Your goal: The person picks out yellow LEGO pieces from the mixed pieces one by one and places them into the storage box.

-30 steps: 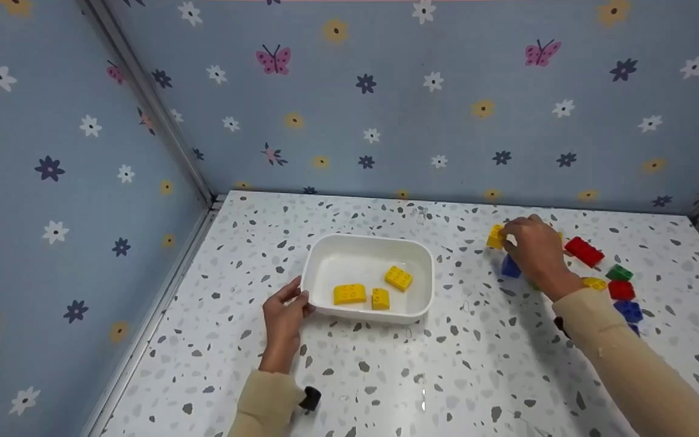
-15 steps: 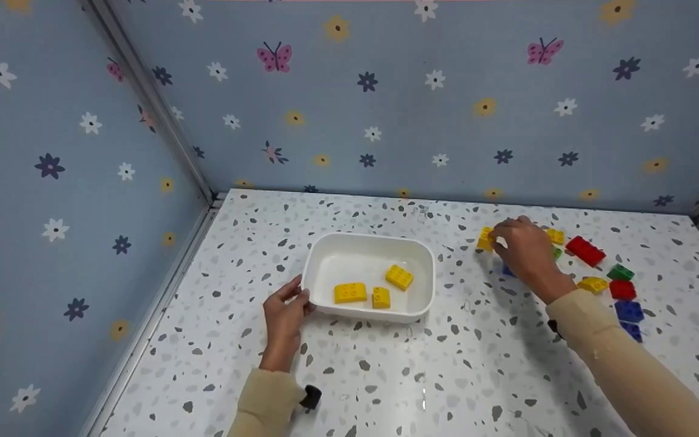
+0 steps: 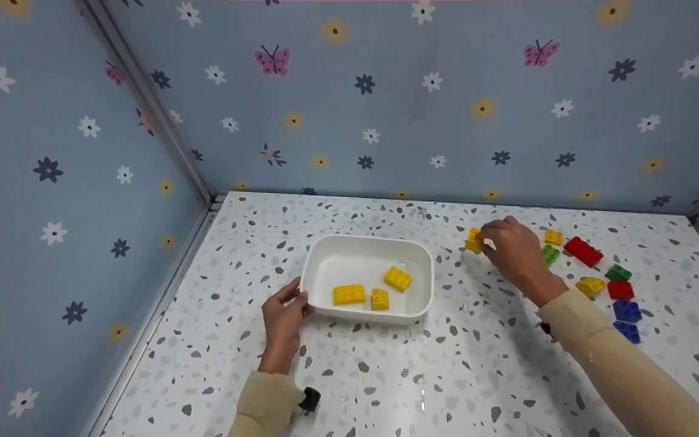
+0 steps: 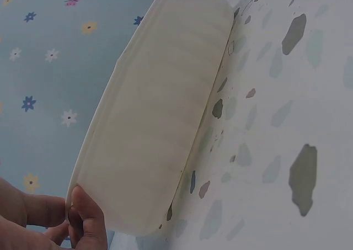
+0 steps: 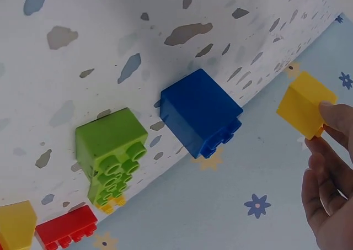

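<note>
My left hand (image 3: 283,321) pinches the near left corner of a white plastic tub (image 3: 380,239). In the left wrist view, thumb and fingers close on the tub's rim. Inside the tub lie a long yellow brick (image 3: 349,294), a small yellow brick (image 3: 380,299) and another yellow brick (image 3: 398,278). To the right of the tub, my right hand (image 3: 513,252) holds a yellow toy brick (image 5: 306,104) between thumb and fingertips, raised over the tabletop. A blue brick (image 5: 201,115) stands below it in the right wrist view, hidden behind the hand in the head view.
Loose bricks spread at the right: green (image 3: 550,255), yellow (image 3: 553,237), red (image 3: 583,251), dark green (image 3: 619,272), yellow curved (image 3: 591,286), another red (image 3: 621,289) and two blue (image 3: 627,311). A patterned wall (image 3: 398,139) bounds the back of the speckled table (image 3: 386,376).
My right hand has moved left toward the tub with the yellow brick, uncovering the green and yellow bricks behind it. The left hand and tub stay in place.
</note>
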The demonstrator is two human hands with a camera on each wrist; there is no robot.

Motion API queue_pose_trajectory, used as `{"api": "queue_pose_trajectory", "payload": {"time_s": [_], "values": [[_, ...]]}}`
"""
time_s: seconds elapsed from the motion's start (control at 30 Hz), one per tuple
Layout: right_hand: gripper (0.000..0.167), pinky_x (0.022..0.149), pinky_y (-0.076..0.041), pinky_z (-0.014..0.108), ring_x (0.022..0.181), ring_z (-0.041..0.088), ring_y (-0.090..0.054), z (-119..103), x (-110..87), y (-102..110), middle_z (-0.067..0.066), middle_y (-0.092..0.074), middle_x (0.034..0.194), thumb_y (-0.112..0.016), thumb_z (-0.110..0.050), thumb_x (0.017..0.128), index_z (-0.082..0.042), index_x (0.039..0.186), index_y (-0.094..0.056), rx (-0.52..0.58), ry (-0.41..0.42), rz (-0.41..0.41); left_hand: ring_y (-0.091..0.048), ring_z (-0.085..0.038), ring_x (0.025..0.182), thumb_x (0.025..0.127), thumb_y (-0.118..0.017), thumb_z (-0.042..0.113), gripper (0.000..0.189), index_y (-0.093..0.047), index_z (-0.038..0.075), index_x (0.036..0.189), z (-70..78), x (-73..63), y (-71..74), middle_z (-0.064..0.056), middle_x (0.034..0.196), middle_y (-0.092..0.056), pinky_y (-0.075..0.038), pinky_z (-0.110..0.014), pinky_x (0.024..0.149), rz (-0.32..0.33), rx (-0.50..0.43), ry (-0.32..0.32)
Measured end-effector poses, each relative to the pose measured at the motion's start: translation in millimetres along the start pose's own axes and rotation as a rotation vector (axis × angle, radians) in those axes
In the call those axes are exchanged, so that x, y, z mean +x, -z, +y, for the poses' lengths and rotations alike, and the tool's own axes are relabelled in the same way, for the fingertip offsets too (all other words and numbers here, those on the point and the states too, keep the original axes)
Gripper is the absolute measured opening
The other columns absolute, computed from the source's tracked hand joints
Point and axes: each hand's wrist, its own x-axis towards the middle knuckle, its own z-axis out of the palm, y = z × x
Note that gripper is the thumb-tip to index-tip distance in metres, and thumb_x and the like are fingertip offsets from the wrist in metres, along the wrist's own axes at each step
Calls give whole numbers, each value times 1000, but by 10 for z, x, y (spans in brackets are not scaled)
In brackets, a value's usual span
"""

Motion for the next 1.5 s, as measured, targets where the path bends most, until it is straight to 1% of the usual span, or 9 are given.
{"api": "queue_pose_trajectory", "payload": {"time_s": [0.1,0.33,0.5,0.73,0.87,1.1,1.5], "values": [[16,88,-61,52,99,38,-66,-49,12,-4,20,-78,110,-83,3,88,2,104,-82,-5,3,-7,-60,-14,81,103,-62,-3,42,-63,1,145,3,-1,7,-19,127,-55,-57,-17,71,-4,7,4],[16,89,-61,50,100,36,-66,-144,27,-10,18,-78,110,-83,3,88,2,104,-82,-2,19,-18,-60,-13,80,103,-61,-4,42,-62,-1,144,1,-7,12,-19,124,-54,-57,-17,70,-7,-4,-4],[16,88,-61,50,99,35,-67,-193,30,-14,17,-78,109,-83,5,87,1,103,-82,-2,46,-9,-60,-12,78,102,-62,-4,42,-62,-3,144,11,-9,10,-19,123,-54,-57,-17,69,-9,-22,-6],[15,84,-62,49,97,34,-68,-244,36,-33,16,-78,108,-85,3,86,0,100,-83,-26,89,19,-60,-14,77,102,-60,-6,42,-61,-6,144,-30,5,13,-21,124,-53,-57,-17,69,-18,-19,-38],[17,83,-63,49,97,34,-68,-276,42,-32,15,-78,108,-86,3,85,-1,102,-83,-21,89,23,-60,-14,78,102,-60,-4,42,-61,-4,144,-31,18,9,-19,123,-53,-57,-17,69,-14,-4,-28],[16,83,-63,47,97,33,-68,-350,62,-15,15,-78,109,-86,2,86,-1,101,-83,-32,95,28,-60,-13,76,102,-61,-4,41,-62,-4,143,-29,16,8,-18,119,-55,-56,-17,68,-11,-7,-23],[14,85,-63,46,98,32,-69,-470,89,11,15,-78,109,-86,-1,86,-3,100,-84,-36,128,36,-60,-13,77,102,-61,-3,42,-62,-3,144,-28,6,10,-19,123,-56,-57,-18,69,-10,-2,-22]]}}
